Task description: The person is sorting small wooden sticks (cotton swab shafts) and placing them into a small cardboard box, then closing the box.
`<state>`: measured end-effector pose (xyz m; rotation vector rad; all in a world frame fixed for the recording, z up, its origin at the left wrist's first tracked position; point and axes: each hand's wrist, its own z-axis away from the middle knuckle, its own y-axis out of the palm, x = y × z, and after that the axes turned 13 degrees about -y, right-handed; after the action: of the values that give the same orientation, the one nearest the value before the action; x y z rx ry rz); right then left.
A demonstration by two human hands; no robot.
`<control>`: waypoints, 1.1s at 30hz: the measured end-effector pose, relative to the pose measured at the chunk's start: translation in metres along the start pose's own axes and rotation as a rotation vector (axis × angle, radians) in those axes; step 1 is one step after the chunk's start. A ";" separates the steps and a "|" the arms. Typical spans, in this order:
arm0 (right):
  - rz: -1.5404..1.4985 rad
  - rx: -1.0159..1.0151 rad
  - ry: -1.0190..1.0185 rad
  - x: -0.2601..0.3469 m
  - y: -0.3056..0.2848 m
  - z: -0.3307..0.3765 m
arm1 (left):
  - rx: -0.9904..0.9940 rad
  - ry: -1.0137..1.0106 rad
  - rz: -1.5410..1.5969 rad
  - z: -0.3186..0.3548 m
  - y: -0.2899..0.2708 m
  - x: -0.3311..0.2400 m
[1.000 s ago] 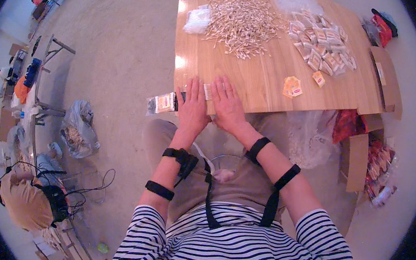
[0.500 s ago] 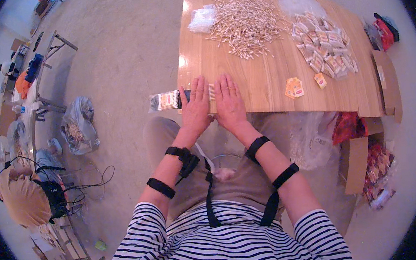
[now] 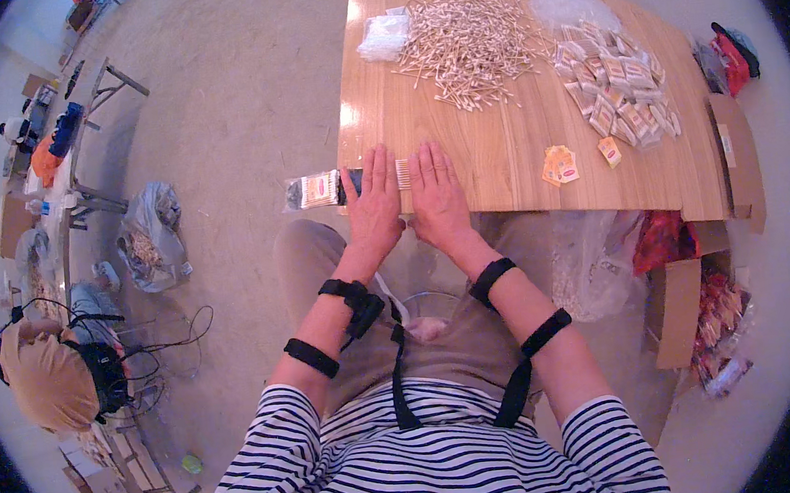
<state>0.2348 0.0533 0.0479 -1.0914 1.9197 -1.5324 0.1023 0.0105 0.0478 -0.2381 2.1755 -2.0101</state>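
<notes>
Cotton swabs (image 3: 403, 174) lie in a short row near the front left corner of a wood-topped table (image 3: 489, 140), framed by the two bare hands of a worker in a striped shirt. The left hand (image 3: 374, 206) lies palm down, its fingers straight and close together, covering part of a black piece (image 3: 353, 183) at the table's edge; the right hand (image 3: 438, 196) mirrors it on the other side of the row. Both appear to press inward like a pair of fences, though whether either thumb pinches anything cannot be told from above. Just beyond the left hand, a clear packet (image 3: 316, 190) of swabs with an orange-and-white label juts past the table's left edge; how it connects to the black piece is hidden. Farther back sit a loose pile of swabs (image 3: 467, 48) and, to its right, a heap of filled packets (image 3: 618, 86), with a clear plastic bundle (image 3: 384, 38) at the pile's left. Orange-and-yellow cards (image 3: 559, 165) rest well to the right of the hands, a single card (image 3: 609, 152) near them. The step in hand looks like squaring the row into an even layer beside the packet. The next move would seem to call for steady, matched pressure from both palms, since a harder push from one side could make the thin sticks ride over one another.
</notes>
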 end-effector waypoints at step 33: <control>0.140 0.049 -0.016 -0.007 0.014 0.009 | -0.145 0.093 0.041 0.007 0.013 -0.015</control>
<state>0.2415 0.0551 0.0315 -0.9253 1.8947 -1.4820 0.1183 0.0083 0.0344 -0.1196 2.3660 -1.8792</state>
